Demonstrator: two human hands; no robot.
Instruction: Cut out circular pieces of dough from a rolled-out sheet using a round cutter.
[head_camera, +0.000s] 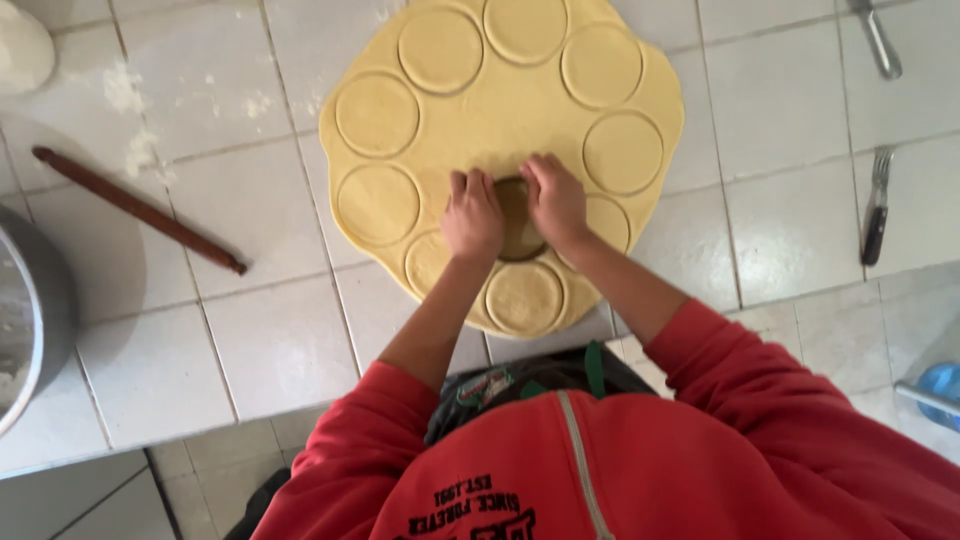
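Head view: both hands down on a round cutter (517, 218) pressed into the rolled-out dough sheet (490, 125), near the sheet's lower middle. Left hand (472, 215) curled over the cutter's left edge, fingers bent, gripping it. Right hand (555, 203) same on the right edge, fingers folded over the rim. Cutter mostly hidden between the two hands; only a dark curved part shows.

Dough sheet lies flat on the white tiled counter (780, 110), with a ring of circles already cut around its edge, all still sitting in the sheet. Nearest cut circle (523, 297) just below the cutter.

Wooden rolling pin (138, 209) lies left of the dough, well apart. Metal pot (35, 320) at far left edge. Fork (877, 205) on the right, well apart. Red sleeves on both arms.
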